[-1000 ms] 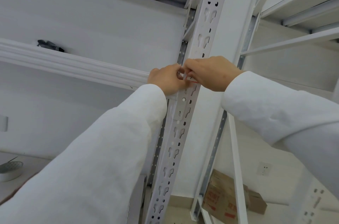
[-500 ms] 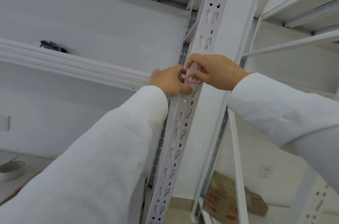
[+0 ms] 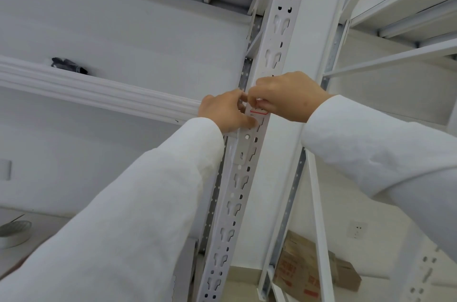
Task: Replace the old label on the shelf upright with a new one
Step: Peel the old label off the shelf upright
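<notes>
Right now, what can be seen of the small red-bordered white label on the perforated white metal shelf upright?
The small red-bordered white label lies flat on the front face of the perforated white metal shelf upright, level with the ribbed white shelf beam. Only its lower strip shows: a white field with a thin red border line. The right hand covers its upper part, fingers curled over it; the left hand presses at its left edge. Any writing is hidden. It looks like thin paper or sticker, though that is uncertain.

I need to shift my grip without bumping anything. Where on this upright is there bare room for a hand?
Crowded at the red-edged label, where the left hand and right hand meet. The slotted upright is bare below the left sleeve and also above the hands, up to the shelf beam level.
</notes>
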Action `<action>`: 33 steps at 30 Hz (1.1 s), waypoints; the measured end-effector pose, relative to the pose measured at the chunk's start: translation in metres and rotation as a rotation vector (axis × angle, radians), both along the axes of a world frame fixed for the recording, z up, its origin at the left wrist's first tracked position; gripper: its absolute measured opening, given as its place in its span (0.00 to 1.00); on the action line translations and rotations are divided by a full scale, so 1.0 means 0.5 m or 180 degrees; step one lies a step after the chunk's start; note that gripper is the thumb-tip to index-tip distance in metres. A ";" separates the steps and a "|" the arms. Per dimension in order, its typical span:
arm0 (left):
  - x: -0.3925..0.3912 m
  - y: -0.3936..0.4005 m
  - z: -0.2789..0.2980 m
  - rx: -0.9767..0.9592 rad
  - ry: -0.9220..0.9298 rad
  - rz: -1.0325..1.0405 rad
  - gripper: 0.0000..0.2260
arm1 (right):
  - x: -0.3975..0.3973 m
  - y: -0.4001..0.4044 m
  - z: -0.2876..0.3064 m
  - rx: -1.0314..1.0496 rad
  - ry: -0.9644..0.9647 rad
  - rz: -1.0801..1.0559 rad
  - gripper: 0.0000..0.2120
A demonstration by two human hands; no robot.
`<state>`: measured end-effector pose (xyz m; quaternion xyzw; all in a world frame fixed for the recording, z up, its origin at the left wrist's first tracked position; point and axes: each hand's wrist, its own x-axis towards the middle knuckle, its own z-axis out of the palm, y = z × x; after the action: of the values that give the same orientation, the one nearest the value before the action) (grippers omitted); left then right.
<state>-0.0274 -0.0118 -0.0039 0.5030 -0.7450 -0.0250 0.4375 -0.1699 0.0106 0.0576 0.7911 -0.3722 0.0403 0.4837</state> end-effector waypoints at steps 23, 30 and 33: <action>-0.001 0.005 -0.001 -0.0015 -0.0012 0.0079 0.23 | 0.013 -0.014 -0.035 0.0684 -0.2307 0.0407 0.17; -0.002 0.002 0.001 -0.0044 -0.0031 0.0117 0.22 | 0.046 -0.008 -0.081 0.0193 -0.2983 0.0020 0.11; -0.002 0.003 -0.001 -0.0015 0.0021 0.0079 0.22 | 0.041 -0.007 -0.103 0.0011 -0.3370 -0.0072 0.07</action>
<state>-0.0281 -0.0101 -0.0044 0.5111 -0.7373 -0.0195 0.4414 -0.1493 0.0071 0.0063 0.6592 -0.5742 0.4285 0.2286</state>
